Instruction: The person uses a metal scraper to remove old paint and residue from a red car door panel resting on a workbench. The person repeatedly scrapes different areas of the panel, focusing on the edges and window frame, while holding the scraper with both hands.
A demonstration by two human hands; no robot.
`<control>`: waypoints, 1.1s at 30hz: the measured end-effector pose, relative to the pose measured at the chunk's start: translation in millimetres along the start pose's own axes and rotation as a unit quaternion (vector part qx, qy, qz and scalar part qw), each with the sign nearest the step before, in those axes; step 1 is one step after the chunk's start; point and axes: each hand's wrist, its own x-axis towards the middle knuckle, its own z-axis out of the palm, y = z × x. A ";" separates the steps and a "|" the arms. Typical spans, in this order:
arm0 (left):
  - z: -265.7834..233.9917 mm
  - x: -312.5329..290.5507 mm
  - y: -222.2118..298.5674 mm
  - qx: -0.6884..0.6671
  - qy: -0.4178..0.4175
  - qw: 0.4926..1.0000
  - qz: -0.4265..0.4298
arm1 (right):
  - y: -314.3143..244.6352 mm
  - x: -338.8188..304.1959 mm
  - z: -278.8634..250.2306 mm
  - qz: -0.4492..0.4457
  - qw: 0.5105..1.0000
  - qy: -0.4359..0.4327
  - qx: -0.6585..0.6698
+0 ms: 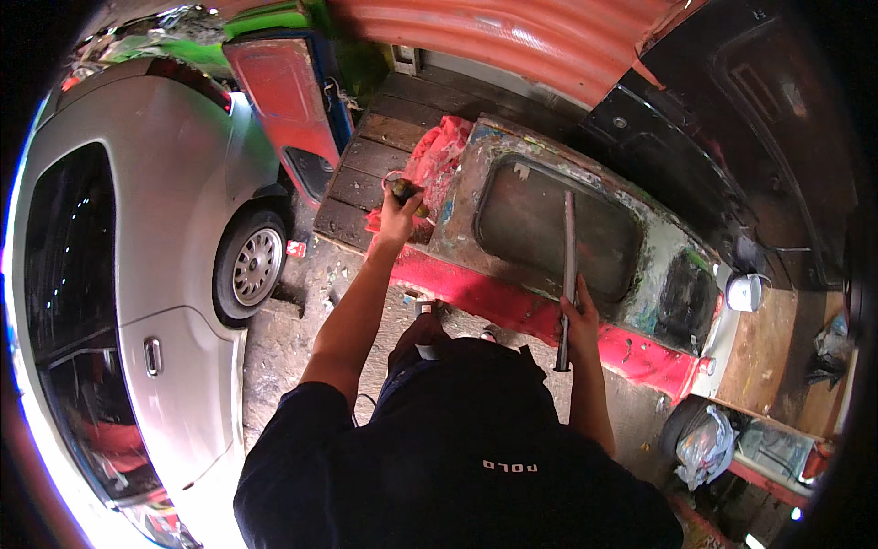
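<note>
Right hand (pixel 579 320) fingers closed round lower end of long metal bar (pixel 569 265), axis running straight away across door panel (pixel 549 238) window recess; left hand (pixel 399 215) clasps small object (identity unclear) at panel's left edge

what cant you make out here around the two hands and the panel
- Head view: the small object in the left hand is mostly covered by its fingers; its kind is unclear.
- The right hand wraps the long bar, hiding the grip.
- The near edge of the car panel and the person's legs sit behind the person's own dark shirt.
</note>
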 end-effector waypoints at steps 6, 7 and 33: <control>36.3 60.8 -19.9 0.094 -0.058 0.993 0.038 | -25.3 3.1 41.8 0.041 0.999 0.025 0.005; 45.7 67.8 -23.5 0.097 -0.069 0.992 0.032 | -26.5 4.3 45.4 0.039 0.999 0.033 -0.004; 114.7 120.2 -71.8 0.259 -0.155 0.952 0.056 | -79.6 79.0 51.5 0.038 0.996 -0.017 -0.075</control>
